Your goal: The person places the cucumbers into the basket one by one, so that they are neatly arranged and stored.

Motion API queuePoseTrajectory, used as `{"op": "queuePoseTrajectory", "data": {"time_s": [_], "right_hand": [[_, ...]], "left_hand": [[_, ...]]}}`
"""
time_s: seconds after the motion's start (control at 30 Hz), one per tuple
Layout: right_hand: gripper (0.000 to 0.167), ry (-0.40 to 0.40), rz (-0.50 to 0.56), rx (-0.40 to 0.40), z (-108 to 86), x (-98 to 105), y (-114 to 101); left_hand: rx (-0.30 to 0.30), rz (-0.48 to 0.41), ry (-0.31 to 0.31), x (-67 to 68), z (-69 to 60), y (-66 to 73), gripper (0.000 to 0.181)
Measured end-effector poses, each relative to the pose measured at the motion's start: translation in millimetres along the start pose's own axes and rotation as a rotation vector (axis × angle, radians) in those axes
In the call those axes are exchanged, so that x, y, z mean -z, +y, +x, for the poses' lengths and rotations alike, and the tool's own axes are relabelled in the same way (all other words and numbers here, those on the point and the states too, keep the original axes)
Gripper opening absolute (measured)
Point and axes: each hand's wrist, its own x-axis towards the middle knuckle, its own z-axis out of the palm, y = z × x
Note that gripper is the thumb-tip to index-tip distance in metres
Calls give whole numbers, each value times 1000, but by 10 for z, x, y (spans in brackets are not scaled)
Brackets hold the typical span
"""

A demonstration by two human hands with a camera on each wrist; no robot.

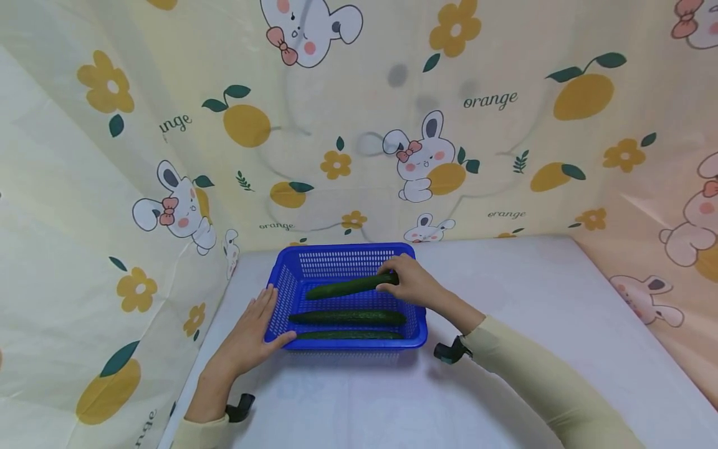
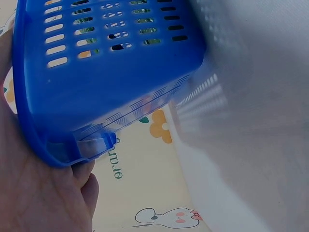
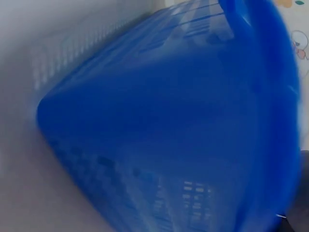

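A blue plastic basket (image 1: 348,344) with slotted walls stands on the table and holds cucumbers. My right hand (image 1: 415,280) reaches over the basket's right side and grips the right end of one cucumber (image 1: 344,287), which slants slightly, its left end lower. Below it in the head view, a second cucumber (image 1: 348,318) lies lengthwise, and a third cucumber (image 1: 350,335) is partly hidden by the front rim. At the basket's left front corner rests my left hand (image 1: 252,330), fingers straight along the left rim and thumb at the front. The right wrist view mostly shows the basket's outer wall (image 3: 145,106).
The basket sits on a pale tabletop (image 1: 505,299) near the back edge. Behind and at both sides hangs a cream curtain (image 1: 359,93) printed with rabbits, oranges and flowers. A dark wrist device (image 1: 240,408) is on the left wrist, and another dark device (image 1: 451,350) is by the right.
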Motion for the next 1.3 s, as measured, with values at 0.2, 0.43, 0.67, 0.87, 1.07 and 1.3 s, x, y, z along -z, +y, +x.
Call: {"op": "queuePoseTrajectory", "data": {"time_s": [0.2,0.43,0.67,0.87,1.07,1.3], "right_hand": [[30,-26,-13,15,154,-180,-90],[29,-58,-10,2,198,-328,-150],[29,-86,31,-42,167,-374,-136],[28,-124,43,-91,188,-400,-91],[22,-155,104,-98,177,-360,-84],[19,-52,135,-69,128,-151,-44]], "left_hand": [[2,0,-1,0,-6,-2,111],[-2,-3,3,-13,7,12,112],[-8,-8,1,-9,4,31,112],[-11,-6,2,0,9,32,112],[-2,-9,4,-16,14,28,111],[4,-16,2,-5,15,25,111]]}}
